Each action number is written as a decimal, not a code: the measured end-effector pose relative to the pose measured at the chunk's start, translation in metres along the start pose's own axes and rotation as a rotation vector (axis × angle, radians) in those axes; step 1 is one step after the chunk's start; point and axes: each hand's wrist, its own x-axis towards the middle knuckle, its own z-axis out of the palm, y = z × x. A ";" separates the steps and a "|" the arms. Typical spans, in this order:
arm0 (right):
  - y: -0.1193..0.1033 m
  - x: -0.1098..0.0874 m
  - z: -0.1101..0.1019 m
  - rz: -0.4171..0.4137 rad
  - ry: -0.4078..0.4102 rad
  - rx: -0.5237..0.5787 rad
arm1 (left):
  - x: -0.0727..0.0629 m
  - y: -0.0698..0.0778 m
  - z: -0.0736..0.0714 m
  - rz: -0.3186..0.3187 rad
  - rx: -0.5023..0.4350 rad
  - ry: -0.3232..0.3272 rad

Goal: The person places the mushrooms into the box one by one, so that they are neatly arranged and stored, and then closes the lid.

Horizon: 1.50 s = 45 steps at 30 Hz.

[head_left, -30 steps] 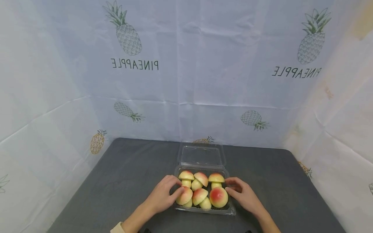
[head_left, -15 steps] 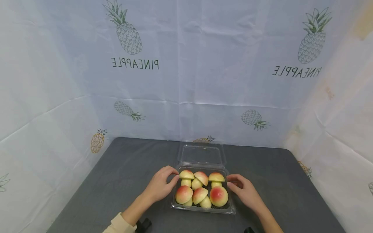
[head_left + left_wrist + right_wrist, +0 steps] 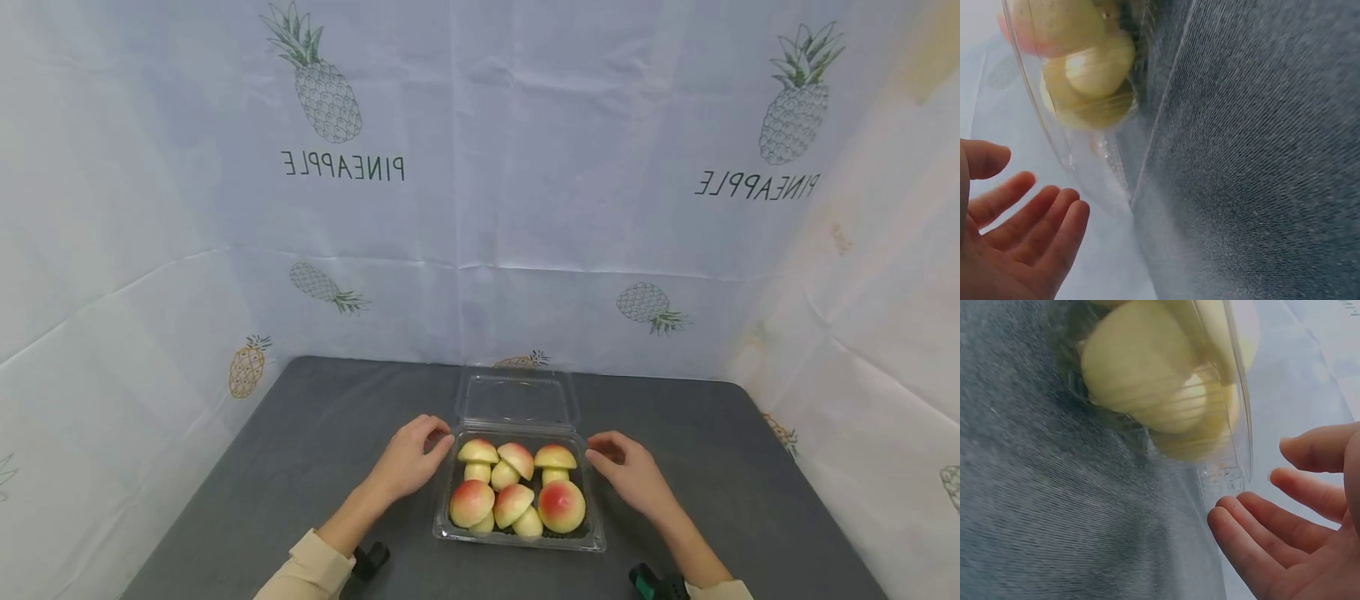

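Observation:
A clear plastic clamshell box [image 3: 521,542] lies on the dark table with its lid [image 3: 517,398] laid back, away from the person. Several toy mushrooms [image 3: 562,507], yellow with reddish caps, fill it in two rows. My left hand [image 3: 411,457] is beside the box's back left corner, fingers relaxed. In the left wrist view that hand [image 3: 1025,234] holds nothing and stands apart from the box wall. Beside the back right corner is my right hand [image 3: 632,471]. Its fingers, bent slightly with nothing between them, sit close to the box in the right wrist view.
A dark grey tabletop [image 3: 352,417] spreads around the box on both sides. White cloth [image 3: 555,217] printed with pineapples hangs behind the table and along its left and right. Dark wrist-worn devices [image 3: 371,560] show at both wrists.
My left hand has drawn back from the front left mushroom, leftward and away, to the box's back corner. The right hand has shifted slightly outward and farther back. The mushrooms stay in place.

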 end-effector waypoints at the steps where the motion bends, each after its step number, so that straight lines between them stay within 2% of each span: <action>1: 0.000 0.002 0.000 -0.005 0.001 -0.011 | 0.002 -0.001 0.000 -0.010 -0.016 0.000; 8: 0.002 0.018 -0.001 -0.019 0.030 -0.046 | 0.017 -0.011 0.003 -0.162 -0.170 -0.021; 12: 0.005 0.026 0.001 -0.019 0.060 -0.063 | 0.021 -0.015 0.006 -0.194 -0.181 -0.023; 20: 0.011 0.036 0.009 0.018 0.102 -0.061 | 0.030 -0.024 0.017 -0.233 -0.169 -0.023; 31: 0.016 0.052 0.018 0.049 0.078 -0.046 | 0.042 -0.031 0.027 -0.297 -0.184 -0.061; 38: 0.017 0.054 0.022 0.079 0.062 0.014 | 0.044 -0.029 0.033 -0.296 -0.316 -0.083; 45: 0.016 0.057 0.023 0.086 0.061 0.034 | 0.048 -0.032 0.037 -0.296 -0.343 -0.069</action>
